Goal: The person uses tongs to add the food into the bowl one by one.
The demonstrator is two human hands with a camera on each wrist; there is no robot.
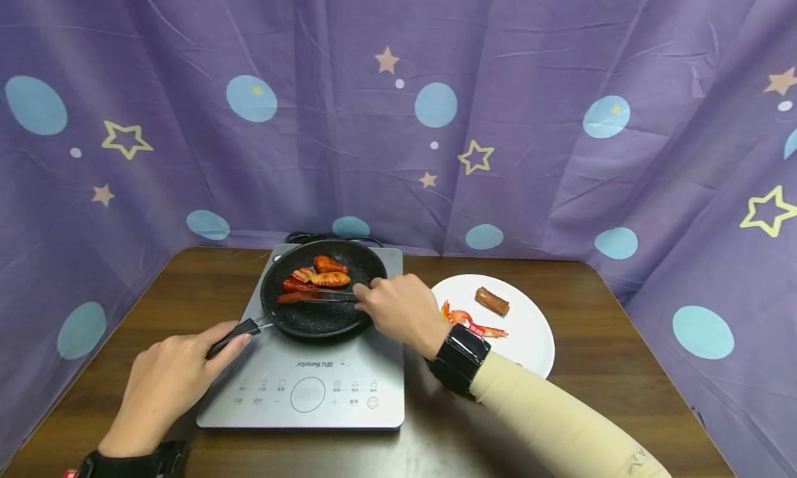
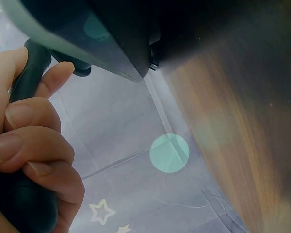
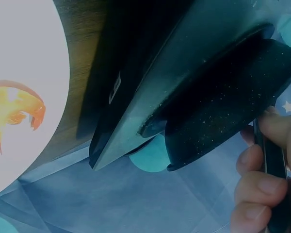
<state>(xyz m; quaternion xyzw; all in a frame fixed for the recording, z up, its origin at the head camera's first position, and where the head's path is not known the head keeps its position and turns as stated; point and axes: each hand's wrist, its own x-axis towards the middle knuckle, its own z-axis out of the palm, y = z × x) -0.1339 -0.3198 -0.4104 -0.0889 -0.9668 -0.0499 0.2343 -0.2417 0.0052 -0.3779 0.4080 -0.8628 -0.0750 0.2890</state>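
Observation:
My left hand [image 1: 165, 374] grips the black handle [image 1: 232, 338] of a dark speckled frying pan [image 1: 324, 326]. The left wrist view shows its fingers curled round that handle [image 2: 31, 82]. Over the pan's right rim, my right hand [image 1: 398, 310] holds a pair of slim metal tongs [image 1: 333, 299], dark-gripped [image 3: 276, 165] in the right wrist view. The tongs' tips reach the red sausage-like pieces [image 1: 297, 297] at the pan's left side. Behind these lie a browned chicken wing [image 1: 331, 279], a glazed drumstick-like piece [image 1: 330, 264] and a small striped piece [image 1: 303, 274].
The pan is over a silver induction cooker [image 1: 249, 388] with a touch panel in front. To the right, a white plate [image 1: 540, 346] bears a brown sausage [image 1: 492, 301] and orange shrimp [image 1: 459, 317], partly behind my right wrist. A purple curtain [image 1: 529, 187] hangs behind the wooden table [image 1: 610, 367].

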